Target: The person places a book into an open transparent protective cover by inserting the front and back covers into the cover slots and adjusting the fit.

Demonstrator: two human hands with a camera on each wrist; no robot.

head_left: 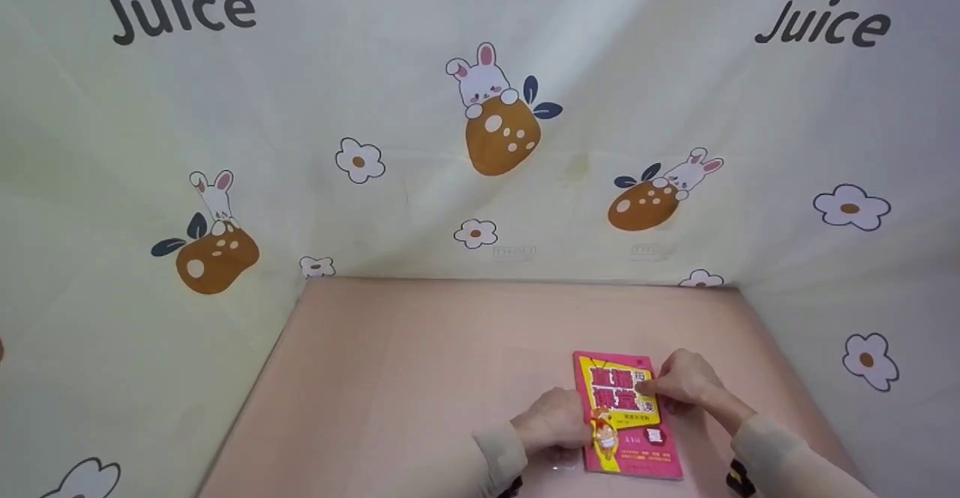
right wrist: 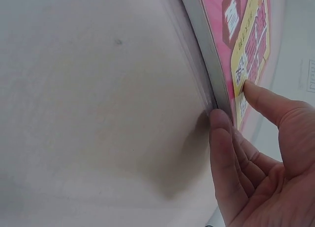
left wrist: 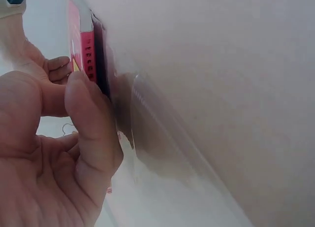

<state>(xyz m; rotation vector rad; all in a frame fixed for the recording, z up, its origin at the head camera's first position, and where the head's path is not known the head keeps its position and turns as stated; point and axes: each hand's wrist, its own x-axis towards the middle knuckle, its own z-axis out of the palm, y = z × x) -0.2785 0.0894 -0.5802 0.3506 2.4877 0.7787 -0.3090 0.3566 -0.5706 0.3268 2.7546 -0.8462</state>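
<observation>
A pink book [head_left: 637, 449] with a yellow panel and large red characters lies face up, its spine towards my left hand. My left hand [head_left: 555, 423] holds it at the spine side, fingers bent; in the left wrist view the fingertips touch the pink spine [left wrist: 87, 54]. From the other side my right hand [head_left: 686, 382] pinches the book's edge, thumb on the cover and fingers against the page edges [right wrist: 209, 45]. Clear plastic [left wrist: 167, 123], possibly a book cover, lies under the book and sticks out past the spine. How far it wraps the book is hidden.
The book is on a pinkish tabletop [head_left: 390, 363]. Pale cloth walls [head_left: 405, 85] printed with rabbits, fruit and flowers stand at the back and both sides.
</observation>
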